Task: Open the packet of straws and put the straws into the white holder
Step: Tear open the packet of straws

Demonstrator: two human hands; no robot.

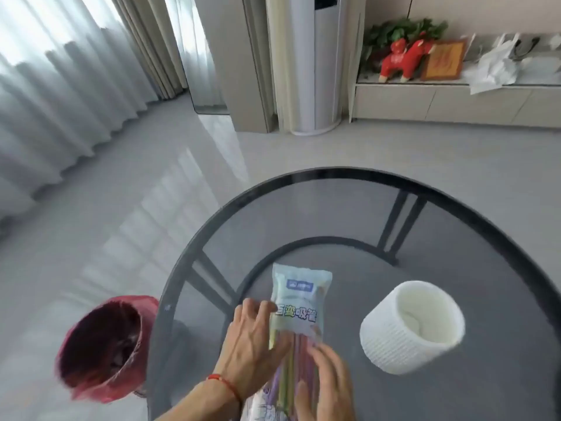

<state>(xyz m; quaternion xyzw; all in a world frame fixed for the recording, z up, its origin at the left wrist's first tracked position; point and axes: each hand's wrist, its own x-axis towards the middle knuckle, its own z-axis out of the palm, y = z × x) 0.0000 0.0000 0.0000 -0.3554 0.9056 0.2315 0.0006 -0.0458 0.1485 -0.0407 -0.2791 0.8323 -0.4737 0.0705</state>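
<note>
A long clear packet of straws [299,302] with a pale blue printed top lies on the round glass table [349,214], its coloured straws showing through the plastic. My left hand [252,341] grips the packet's left edge near its middle, fingers curled over it. My right hand [326,384] lies on the lower part of the packet with fingers fairly straight. The white ribbed holder [413,326] stands to the right of the packet, tilted toward me and apart from both hands.
A bin lined with a red bag [103,347] stands on the floor left of the table. Beyond the table are grey floor tiles, curtains, a white tower air conditioner [315,71] and a low cabinet with ornaments.
</note>
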